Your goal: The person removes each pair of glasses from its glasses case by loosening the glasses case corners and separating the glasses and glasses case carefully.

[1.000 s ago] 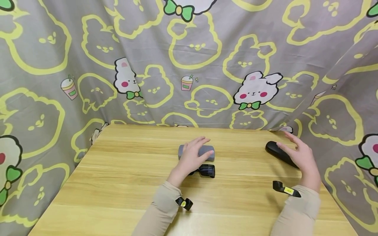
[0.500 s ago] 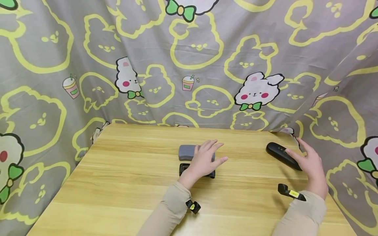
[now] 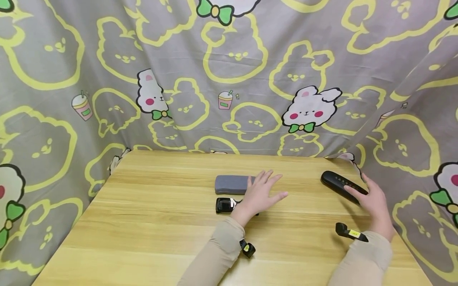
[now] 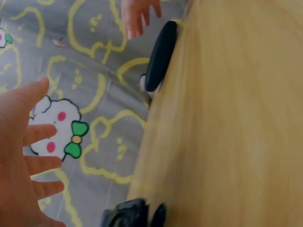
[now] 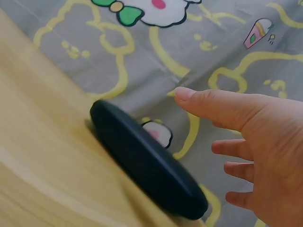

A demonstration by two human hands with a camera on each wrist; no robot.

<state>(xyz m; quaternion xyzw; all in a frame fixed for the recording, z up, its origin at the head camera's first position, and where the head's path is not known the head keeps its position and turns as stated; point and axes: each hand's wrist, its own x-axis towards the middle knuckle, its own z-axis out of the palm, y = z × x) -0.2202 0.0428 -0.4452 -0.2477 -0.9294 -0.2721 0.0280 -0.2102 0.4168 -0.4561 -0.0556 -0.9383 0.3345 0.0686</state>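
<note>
Grip empty: your left hand (image 3: 260, 194) and right hand (image 3: 373, 201) are hovering, fingers apart.
Black case (image 5: 147, 158): lying on the table (image 3: 143, 234) near your right hand; probably light, stiff, smooth, best spanned across its middle. Grey case (image 3: 231, 185), sunglasses (image 3: 225, 205): lying beneath your left hand.

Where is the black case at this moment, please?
In the head view, the black case lies on the right side of the wooden table, with the right hand near it and the grey case farther left.
</note>
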